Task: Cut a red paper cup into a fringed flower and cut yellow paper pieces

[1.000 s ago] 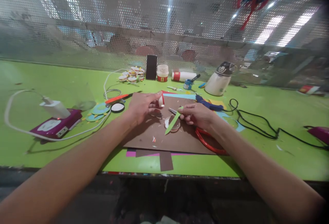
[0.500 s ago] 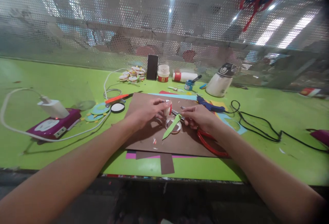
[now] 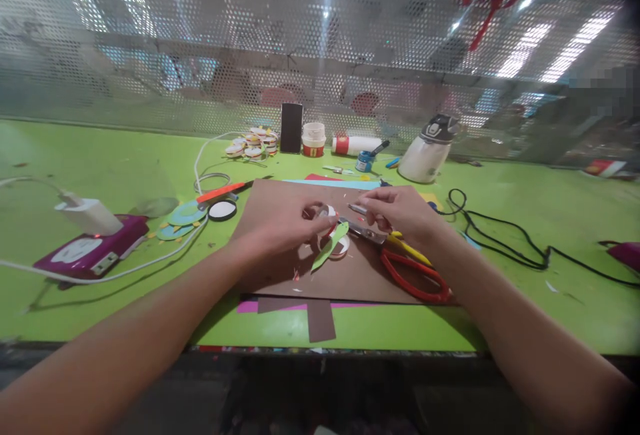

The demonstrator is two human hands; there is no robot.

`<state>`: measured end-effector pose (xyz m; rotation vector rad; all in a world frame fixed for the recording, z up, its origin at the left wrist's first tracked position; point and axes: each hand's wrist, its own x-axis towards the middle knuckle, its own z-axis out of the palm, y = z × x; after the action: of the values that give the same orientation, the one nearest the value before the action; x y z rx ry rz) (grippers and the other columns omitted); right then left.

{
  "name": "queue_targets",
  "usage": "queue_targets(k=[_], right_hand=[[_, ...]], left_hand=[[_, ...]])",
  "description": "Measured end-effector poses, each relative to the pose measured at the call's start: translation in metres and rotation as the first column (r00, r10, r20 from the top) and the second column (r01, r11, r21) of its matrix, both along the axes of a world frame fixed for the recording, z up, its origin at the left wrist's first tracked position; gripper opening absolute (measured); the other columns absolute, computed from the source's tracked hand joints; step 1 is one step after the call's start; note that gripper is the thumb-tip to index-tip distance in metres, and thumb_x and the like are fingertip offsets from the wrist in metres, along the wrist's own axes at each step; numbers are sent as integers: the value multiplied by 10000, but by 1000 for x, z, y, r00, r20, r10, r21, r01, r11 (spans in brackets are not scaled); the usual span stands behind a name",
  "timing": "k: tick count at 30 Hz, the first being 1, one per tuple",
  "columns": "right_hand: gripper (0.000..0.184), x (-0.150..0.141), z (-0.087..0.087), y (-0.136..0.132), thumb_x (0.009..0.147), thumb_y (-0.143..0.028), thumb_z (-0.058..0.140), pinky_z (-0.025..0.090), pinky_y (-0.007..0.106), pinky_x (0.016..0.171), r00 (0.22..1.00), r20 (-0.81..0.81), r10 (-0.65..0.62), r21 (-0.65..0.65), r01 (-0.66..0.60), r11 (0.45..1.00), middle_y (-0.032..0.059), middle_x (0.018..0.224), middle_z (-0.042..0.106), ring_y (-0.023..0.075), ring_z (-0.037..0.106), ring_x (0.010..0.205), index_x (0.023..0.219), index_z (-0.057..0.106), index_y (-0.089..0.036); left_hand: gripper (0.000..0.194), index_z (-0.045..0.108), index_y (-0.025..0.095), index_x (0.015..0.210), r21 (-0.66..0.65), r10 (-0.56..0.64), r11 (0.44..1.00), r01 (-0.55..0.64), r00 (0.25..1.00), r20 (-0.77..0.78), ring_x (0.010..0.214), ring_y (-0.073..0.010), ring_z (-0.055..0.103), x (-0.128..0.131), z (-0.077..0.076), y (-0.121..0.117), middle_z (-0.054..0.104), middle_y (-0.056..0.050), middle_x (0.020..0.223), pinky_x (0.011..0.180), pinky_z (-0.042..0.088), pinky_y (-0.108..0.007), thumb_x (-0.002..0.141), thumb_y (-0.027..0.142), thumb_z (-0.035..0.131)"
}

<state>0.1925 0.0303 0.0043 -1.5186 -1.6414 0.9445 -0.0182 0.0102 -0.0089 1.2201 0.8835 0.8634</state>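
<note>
Small white-and-red piece (image 3: 328,212) is gripped between the thumb and fingers of the left hand (image 3: 295,223), above the brown board (image 3: 273,272) and just beside the tip end of the scissors. By the right hand (image 3: 400,210), a slim pointed tool (image 3: 358,209) is pinched between thumb and bent fingers, its tip turned toward the left hand.

Below the fingers, a white ring (image 3: 343,246) is partly covered by a light green strip (image 3: 326,253); whether the strip's upper end is touched by the held piece cannot be told. Beneath the right hand, the scissors (image 3: 413,280) are laid on the board, their red loop turned toward the near edge.

To the left of the board, an orange cutter (image 3: 220,192), a black-rimmed white disc (image 3: 222,210) and light blue discs (image 3: 187,214) are grouped near one another. Farther left, a white charger (image 3: 93,216) is plugged into a purple power strip (image 3: 95,248).

Along the back of the green tabletop (image 3: 505,312), small round pieces (image 3: 254,145), an upright phone (image 3: 291,128), a white-and-red cup (image 3: 313,147), a blue jar (image 3: 364,162) and a white kettle (image 3: 424,158) are lined up before a perforated screen (image 3: 200,42).
</note>
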Motion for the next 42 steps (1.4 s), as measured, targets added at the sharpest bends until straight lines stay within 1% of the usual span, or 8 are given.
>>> queue_targets(k=[2,4,7,12,17,28,35,42], right_hand=[[178,1,3,-1,931,-278,635,346,159,374,1000,-8,15,16,-15,1000,-88,562,542,27,399,382,837,651,-127],[166,0,5,-2,923,-254,640,352,164,386,999,-5,36,16,-36,999,-87,544,545,32,408,385,819,660,-125],[173,0,6,-4,927,-235,630,359,170,401,998,16,64,13,-64,998,-87,532,544,39,419,396,792,662,-131],[201,-1,6,-3,937,-260,624,361,170,400,994,75,82,7,-83,997,-94,550,532,39,424,400,780,641,-136],[245,-3,6,-4,949,-295,611,392,174,410,987,120,107,-30,-104,994,-95,563,525,39,435,403,759,615,-141],[237,2,3,-2,925,-284,619,421,207,457,969,174,177,12,-181,983,-91,529,519,66,479,438,731,635,-149],[195,7,4,-1,894,-277,614,428,223,466,950,230,212,34,-226,974,-70,535,555,81,511,445,749,661,-154],[231,16,4,3,856,-322,573,429,251,496,916,309,254,136,-307,942,-7,596,639,118,550,505,827,733,-157]], left_hand=[[307,698,185,888,366,62,923,117,894,-443,796,-229,603,0,7,2,664,-60,834,774,478,-368,803,474,641],[388,700,188,1018,560,256,806,191,741,-621,958,-283,600,0,10,3,675,-90,1008,865,456,-419,839,506,568],[463,656,198,1167,621,368,742,255,620,-694,1062,-303,588,3,8,2,650,-110,1136,916,445,-437,877,521,496],[497,584,206,1247,680,474,646,347,516,-713,1044,-310,605,14,-3,-5,620,-120,1175,891,468,-446,889,535,482],[480,579,198,1221,696,554,580,423,421,-718,929,-307,628,20,-11,-8,624,-113,1046,816,484,-440,883,529,500],[454,596,196,1175,662,546,581,474,377,-749,856,-281,612,24,-9,-13,600,-101,972,738,465,-391,903,535,462],[497,545,211,1255,667,525,562,489,412,-744,858,-286,612,22,-11,-16,588,-96,996,758,471,-410,889,542,497],[620,444,188,1358,662,439,623,416,515,-736,1059,-319,606,19,-18,-12,633,-124,1132,881,476,-435,821,431,634]])
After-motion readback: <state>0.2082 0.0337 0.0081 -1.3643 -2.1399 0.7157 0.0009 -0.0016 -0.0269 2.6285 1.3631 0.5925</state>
